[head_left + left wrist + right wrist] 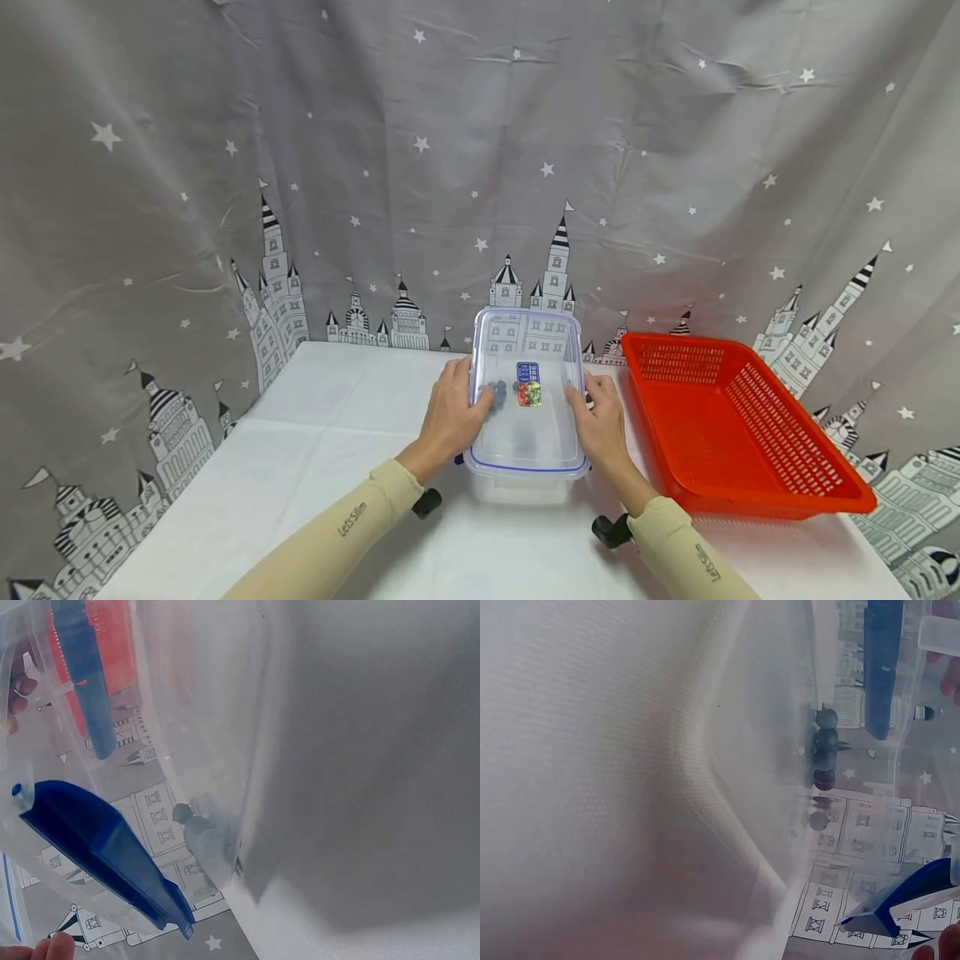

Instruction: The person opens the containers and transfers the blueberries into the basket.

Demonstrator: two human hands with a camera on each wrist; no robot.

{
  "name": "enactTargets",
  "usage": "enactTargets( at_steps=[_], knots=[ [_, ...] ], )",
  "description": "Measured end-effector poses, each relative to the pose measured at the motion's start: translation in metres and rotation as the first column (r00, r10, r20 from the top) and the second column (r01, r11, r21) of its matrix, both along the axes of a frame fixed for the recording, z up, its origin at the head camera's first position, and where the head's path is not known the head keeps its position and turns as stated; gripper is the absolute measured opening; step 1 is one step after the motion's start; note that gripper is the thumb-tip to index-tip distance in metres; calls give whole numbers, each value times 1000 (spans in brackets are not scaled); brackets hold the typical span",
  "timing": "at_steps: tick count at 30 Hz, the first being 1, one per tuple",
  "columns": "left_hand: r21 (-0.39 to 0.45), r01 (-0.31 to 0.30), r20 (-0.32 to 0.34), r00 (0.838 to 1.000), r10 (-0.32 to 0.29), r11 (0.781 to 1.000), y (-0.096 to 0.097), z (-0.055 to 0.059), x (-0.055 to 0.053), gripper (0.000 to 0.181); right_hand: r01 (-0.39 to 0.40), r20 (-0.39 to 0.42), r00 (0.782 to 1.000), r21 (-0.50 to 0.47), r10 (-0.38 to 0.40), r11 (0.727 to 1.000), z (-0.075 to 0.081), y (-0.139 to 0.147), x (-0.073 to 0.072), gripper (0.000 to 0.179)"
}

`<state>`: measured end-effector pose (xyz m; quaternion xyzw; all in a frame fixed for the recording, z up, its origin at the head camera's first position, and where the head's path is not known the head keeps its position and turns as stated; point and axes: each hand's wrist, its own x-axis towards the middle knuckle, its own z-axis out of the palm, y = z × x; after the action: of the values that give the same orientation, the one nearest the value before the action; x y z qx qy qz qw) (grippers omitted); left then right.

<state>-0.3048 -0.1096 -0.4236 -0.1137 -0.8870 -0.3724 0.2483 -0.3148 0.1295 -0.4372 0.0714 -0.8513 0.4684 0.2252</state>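
A clear plastic food box (pixel 517 490) stands on the white-covered table, its transparent lid (pixel 536 437) with a blue seal lying over it. My left hand (pixel 452 414) grips the lid's left edge, thumb on top. At the right edge my right hand (pixel 604 422) holds on likewise. Dark bluish round things (pixel 825 750) show inside through the clear wall. A blue latch (pixel 105 840) sticks outward in the left wrist view, and another blue latch (pixel 911 896) flares out in the right wrist view. Whether the lid sits fully down, I cannot tell.
A red plastic basket (pixel 697 450) with slotted walls stands close by on the right. The white tablecloth (pixel 300 467) spreads to the left. Behind the table hangs a grey curtain (pixel 450 167) printed with castles and stars.
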Motion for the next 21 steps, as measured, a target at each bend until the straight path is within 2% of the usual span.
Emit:
enactTargets(
  at_steps=[8,14,21],
  knots=[
    [15,19,-48,999,-18,1000,0,1,1,59,-9,-49,999,-20,8,1000,2,1,1,47],
    [-12,12,-93,996,-13,1000,1,3,1,60,-17,-108,994,-17,15,1000,7,3,4,48],
    [-22,9,-122,992,-12,1000,3,7,7,61,-21,-128,992,-18,18,1000,9,4,9,49]
  ],
)
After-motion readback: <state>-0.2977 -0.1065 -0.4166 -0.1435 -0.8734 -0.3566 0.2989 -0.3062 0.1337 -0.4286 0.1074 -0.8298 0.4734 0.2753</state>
